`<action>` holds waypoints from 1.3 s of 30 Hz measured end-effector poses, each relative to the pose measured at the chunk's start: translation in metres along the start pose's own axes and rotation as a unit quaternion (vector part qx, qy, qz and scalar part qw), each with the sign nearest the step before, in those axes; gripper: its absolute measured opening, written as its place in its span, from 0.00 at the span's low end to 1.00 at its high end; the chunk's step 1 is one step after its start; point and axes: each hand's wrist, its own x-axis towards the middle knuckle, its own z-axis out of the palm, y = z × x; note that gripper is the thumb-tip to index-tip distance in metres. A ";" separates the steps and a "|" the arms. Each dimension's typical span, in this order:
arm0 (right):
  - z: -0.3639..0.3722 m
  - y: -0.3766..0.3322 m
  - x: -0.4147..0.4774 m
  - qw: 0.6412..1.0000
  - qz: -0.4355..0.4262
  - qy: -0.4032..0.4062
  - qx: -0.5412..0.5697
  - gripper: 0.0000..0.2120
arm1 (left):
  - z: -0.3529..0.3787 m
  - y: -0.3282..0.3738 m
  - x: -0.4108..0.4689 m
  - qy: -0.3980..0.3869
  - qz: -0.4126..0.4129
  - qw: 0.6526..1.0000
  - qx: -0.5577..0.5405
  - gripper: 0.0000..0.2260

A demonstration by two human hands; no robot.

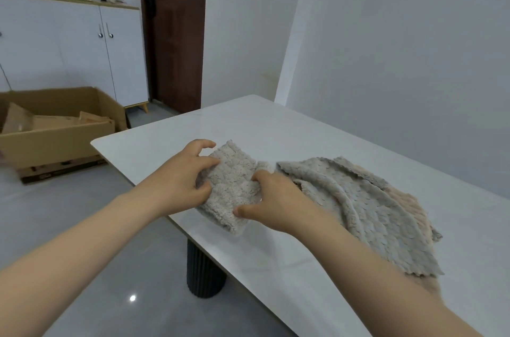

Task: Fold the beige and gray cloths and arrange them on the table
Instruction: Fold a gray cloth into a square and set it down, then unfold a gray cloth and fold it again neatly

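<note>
A small folded gray cloth (230, 187) lies at the left edge of the white table (276, 129). My left hand (182, 179) grips its left side with curled fingers. My right hand (271, 202) pinches its right side, thumb on the near corner. To the right a loose pile spreads out: a gray scaly-textured cloth (375, 215) on top, with a beige cloth (408, 201) showing beneath it at the far right. A further beige piece (430, 285) peeks out past my right forearm.
An open cardboard box (55, 126) stands on the floor to the left of the table. White cabinets (82, 46) and a dark brown door (174, 27) are behind. The table's black ribbed leg (205, 270) stands below its near left edge.
</note>
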 end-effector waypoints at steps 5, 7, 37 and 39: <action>0.018 -0.014 0.031 1.000 0.007 -0.026 -0.002 0.27 | -0.001 -0.029 0.017 -0.027 -0.011 0.999 0.019 0.21; 0.024 -0.016 0.041 0.999 0.011 -0.034 0.000 0.27 | 0.000 -0.038 0.023 -0.040 -0.011 0.999 0.024 0.21; 0.013 -0.007 0.043 0.991 -0.011 0.014 -0.134 0.19 | 0.000 -0.024 0.025 -0.043 0.049 0.992 0.108 0.19; 0.006 -0.001 0.031 0.989 -0.009 0.017 -0.146 0.19 | -0.003 -0.012 0.018 -0.036 0.060 0.992 0.102 0.18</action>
